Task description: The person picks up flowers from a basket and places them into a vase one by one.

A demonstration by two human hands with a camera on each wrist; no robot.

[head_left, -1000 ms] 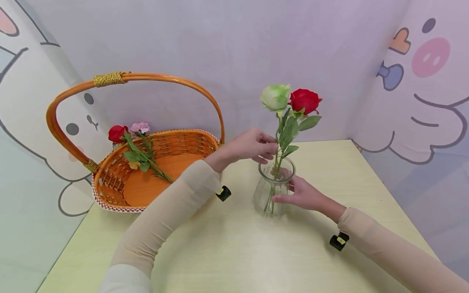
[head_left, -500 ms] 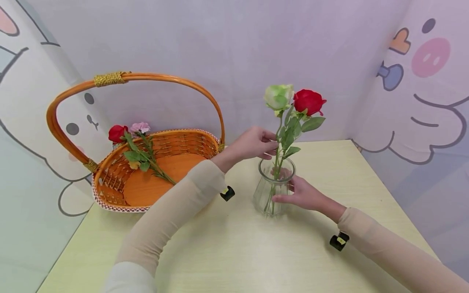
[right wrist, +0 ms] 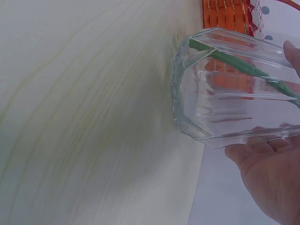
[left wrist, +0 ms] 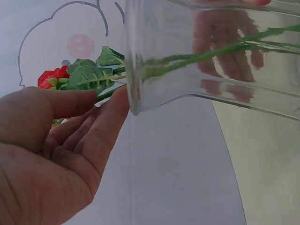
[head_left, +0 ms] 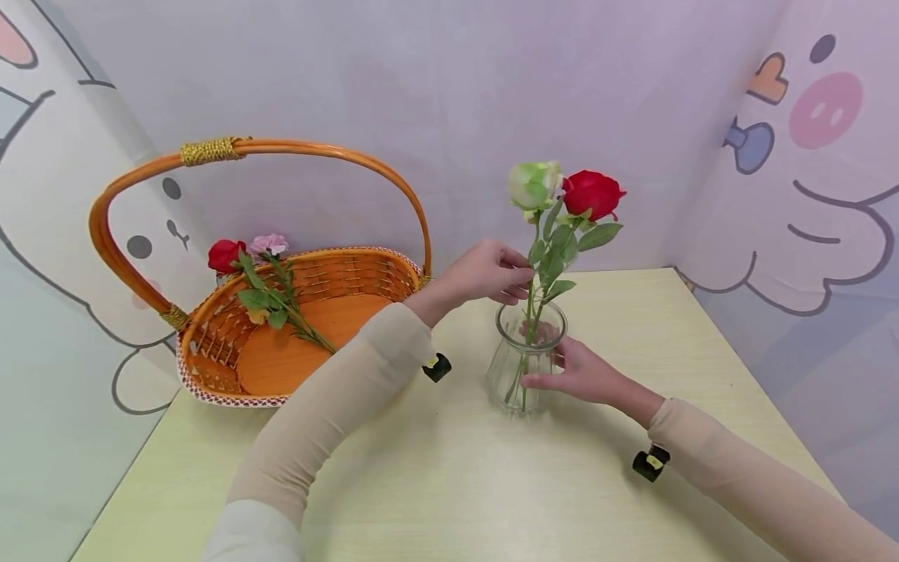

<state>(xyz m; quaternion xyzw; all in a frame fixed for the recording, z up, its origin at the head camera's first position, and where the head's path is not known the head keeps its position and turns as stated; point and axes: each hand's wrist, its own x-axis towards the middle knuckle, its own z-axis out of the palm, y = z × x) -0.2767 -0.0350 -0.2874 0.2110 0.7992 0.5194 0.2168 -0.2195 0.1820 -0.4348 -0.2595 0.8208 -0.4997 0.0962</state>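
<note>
A clear glass vase stands on the table, two long-stemmed flowers in it. One is a white-green rose, the other a red rose with green leaves. My left hand pinches the white-green rose's stem between thumb and fingertips, just above the vase rim. In the left wrist view, the pinched stem shows between thumb and forefinger. My right hand grips the vase from its right side, its far fingers visible through the glass. The right wrist view shows the faceted vase base on the table.
An orange wicker basket with a tall arched handle stands on the left. Inside lean a red rose, a pink carnation and a small orange bloom. Printed curtains rise behind the table.
My left hand has shifted slightly right, and both flower heads have leaned right with it, mostly in the first half second. The right hand and vase have stayed in place.
</note>
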